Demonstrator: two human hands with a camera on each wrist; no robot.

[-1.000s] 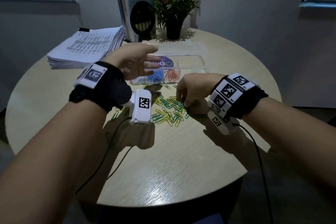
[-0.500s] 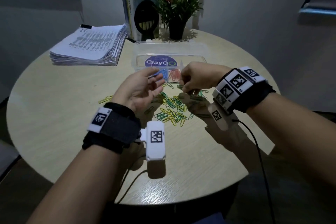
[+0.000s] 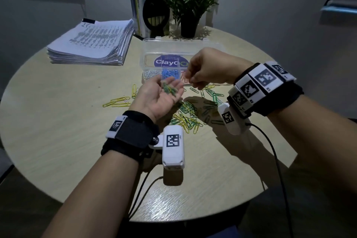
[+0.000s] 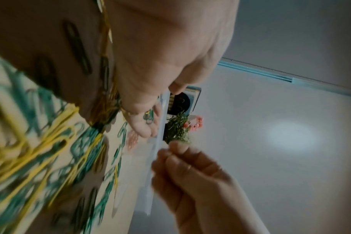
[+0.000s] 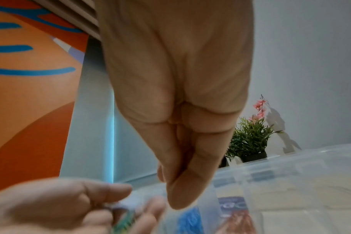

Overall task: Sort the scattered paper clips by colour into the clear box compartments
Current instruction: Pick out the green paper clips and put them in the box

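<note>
At frame centre, the upturned left hand point(image 3: 158, 96) cups small green wire paper clips point(image 3: 169, 89); the right hand point(image 3: 204, 71), fingertips pinched together, hovers just right of them, contents unclear.

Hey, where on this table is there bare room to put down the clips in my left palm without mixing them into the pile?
Bare wood lies on the table left of the yellow clips and in front of the paper stack, and along the near edge below the left hand. It is crowded between the hands, at the mixed clip pile before the clear box.
</note>
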